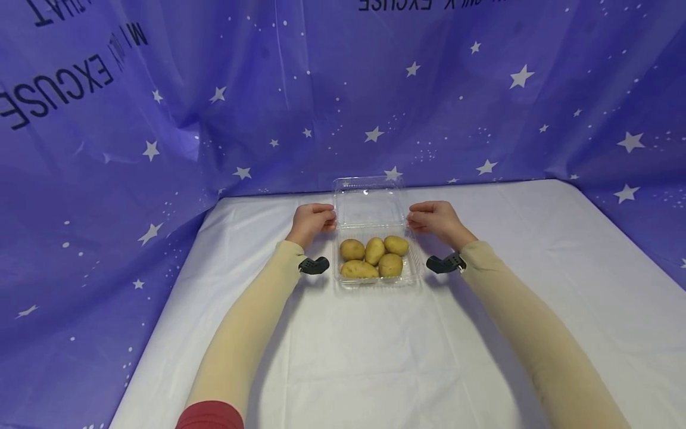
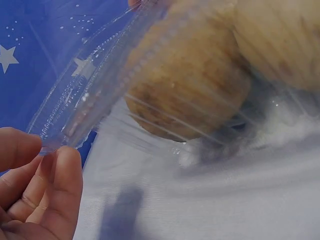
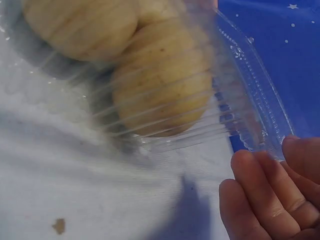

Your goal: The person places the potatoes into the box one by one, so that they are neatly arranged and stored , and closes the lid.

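Note:
A clear plastic clamshell container (image 1: 336, 275) sits on the white table with several yellow potatoes (image 1: 359, 269) in its base. Its hinged lid (image 1: 370, 205) is raised and tilted back at the far side. My left hand (image 1: 313, 223) pinches the lid's left edge between thumb and finger, as the left wrist view shows up close. On the opposite side, my right hand (image 1: 436, 221) pinches the lid's right edge. Through the ribbed side wall, potatoes (image 2: 190, 80) show in the left wrist view and more potatoes (image 3: 160, 85) in the right wrist view.
White cloth (image 1: 354, 357) covers the table. A purple-blue curtain (image 1: 343, 107) with stars and lettering hangs behind the table and at both sides. Dark wrist devices (image 1: 314, 266) sit on both forearms, close beside the container. A small brown spot (image 3: 59, 226) marks the white surface.

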Demonstrator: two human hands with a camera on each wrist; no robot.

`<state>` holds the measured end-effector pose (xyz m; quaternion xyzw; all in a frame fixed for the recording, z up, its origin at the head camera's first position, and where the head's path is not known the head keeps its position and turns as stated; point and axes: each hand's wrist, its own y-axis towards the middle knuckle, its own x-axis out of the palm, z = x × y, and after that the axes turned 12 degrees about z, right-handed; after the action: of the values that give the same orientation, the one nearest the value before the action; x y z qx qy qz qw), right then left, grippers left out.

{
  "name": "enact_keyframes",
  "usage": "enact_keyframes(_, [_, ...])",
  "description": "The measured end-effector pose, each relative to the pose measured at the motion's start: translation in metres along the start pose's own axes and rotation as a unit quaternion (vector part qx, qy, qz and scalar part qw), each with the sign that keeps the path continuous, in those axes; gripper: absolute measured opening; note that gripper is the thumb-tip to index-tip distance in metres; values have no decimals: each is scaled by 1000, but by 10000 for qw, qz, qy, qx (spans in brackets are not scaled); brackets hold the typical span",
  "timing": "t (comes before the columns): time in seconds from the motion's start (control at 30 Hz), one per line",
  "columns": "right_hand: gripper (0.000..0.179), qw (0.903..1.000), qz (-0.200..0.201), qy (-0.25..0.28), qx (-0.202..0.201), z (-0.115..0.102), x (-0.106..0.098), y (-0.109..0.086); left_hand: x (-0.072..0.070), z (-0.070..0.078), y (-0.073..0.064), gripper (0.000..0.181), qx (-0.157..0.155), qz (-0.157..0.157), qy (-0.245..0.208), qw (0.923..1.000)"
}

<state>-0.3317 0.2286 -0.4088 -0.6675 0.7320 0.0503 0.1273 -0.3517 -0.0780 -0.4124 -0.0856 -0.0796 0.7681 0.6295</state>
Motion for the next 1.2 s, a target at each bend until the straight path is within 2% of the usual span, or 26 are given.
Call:
enact_keyframes(0.2, [47, 9999, 47, -60, -80, -10, 1, -1, -1, 5, -2, 35, 186, 24, 30, 9998])
enact_keyframes(0.43, [48, 9998, 56, -24, -179, -19, -2, -3, -3, 10, -4, 37, 416, -128, 168, 9989])
enact_keyframes(0.73, [48, 9988, 49, -199, -441, -27, -7, -7, -7, 20, -14, 35, 991, -155, 605, 9931])
enact_keyframes(0.93, [46, 9963, 96, -477, -704, -34, -10, -12, -9, 25, -23, 33, 1345, -189, 642, 9887])
enact_keyframes(1.2, [42, 9854, 192, -1218, -1175, -40, -13, -20, -13, 25, -35, 34, 1843, -210, 759, 9797])
